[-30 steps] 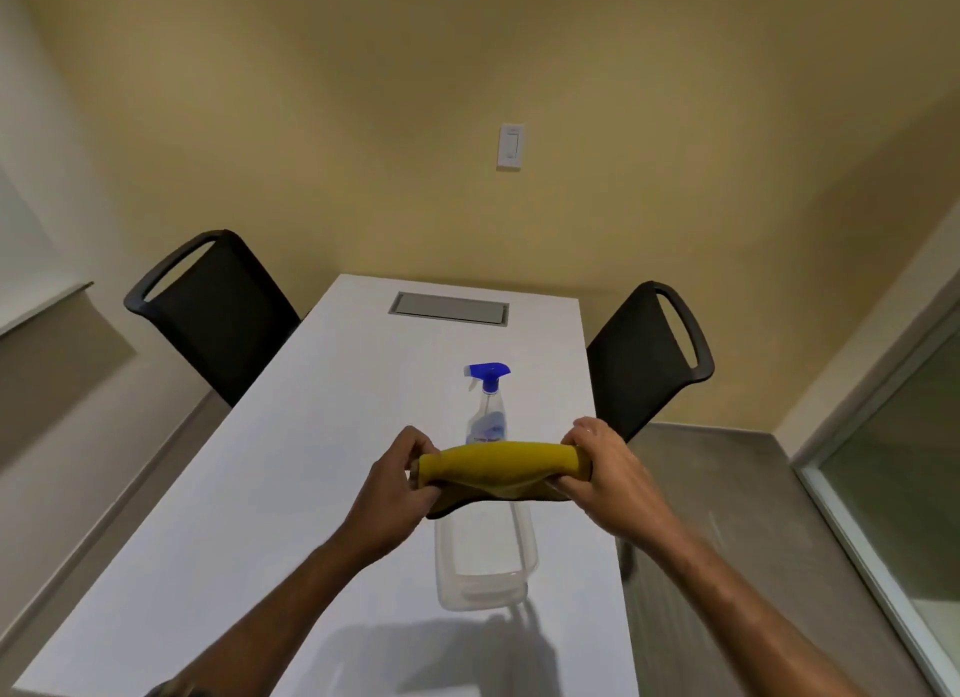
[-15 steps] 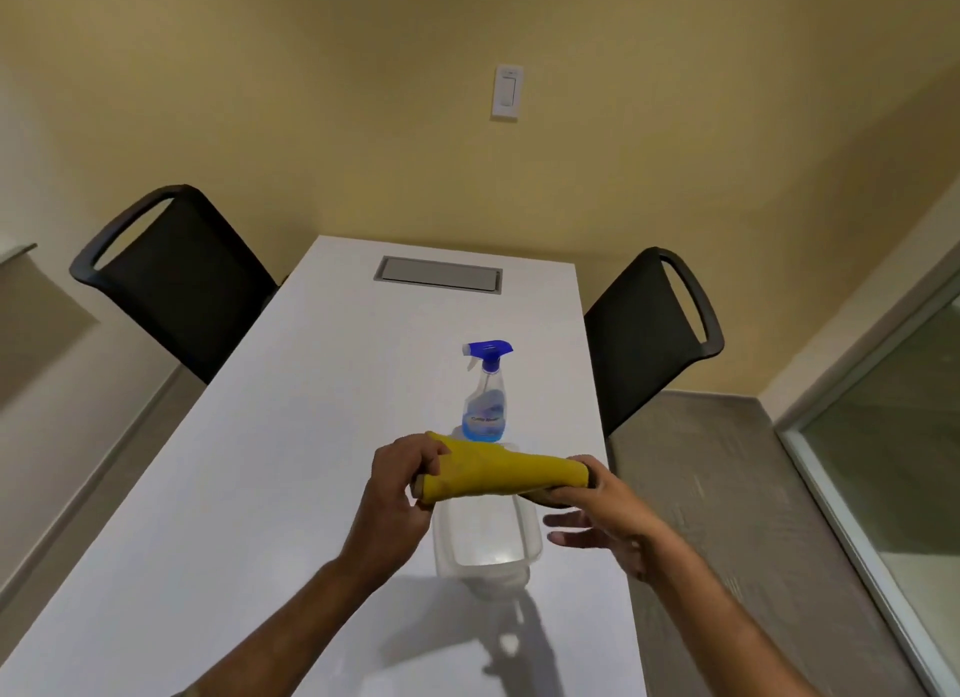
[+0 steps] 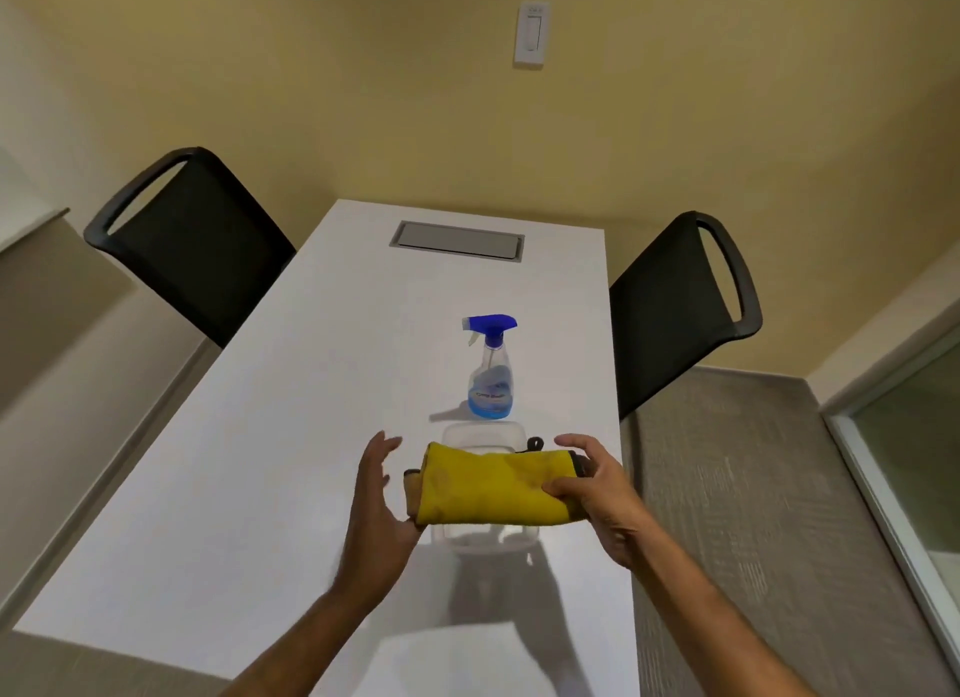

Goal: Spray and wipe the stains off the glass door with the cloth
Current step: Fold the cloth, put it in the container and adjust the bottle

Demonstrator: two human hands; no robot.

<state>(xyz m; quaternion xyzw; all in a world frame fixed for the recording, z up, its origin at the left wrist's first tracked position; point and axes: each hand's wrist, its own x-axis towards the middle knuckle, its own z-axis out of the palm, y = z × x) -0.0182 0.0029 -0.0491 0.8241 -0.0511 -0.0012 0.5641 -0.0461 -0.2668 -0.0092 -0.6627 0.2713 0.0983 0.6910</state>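
A white tabletop (image 3: 291,436) fills the middle of the view, a black chair (image 3: 192,244) at its left side and another (image 3: 670,307) at its right; a glass panel (image 3: 914,462) shows at the right edge; the folded yellow cloth (image 3: 488,488) hangs above a clear container (image 3: 483,538), pinched at its right end by the right hand (image 3: 597,494); the left hand (image 3: 376,504) is spread open, its thumb touching the cloth's left end; the spray bottle (image 3: 491,369) stands upright just beyond.
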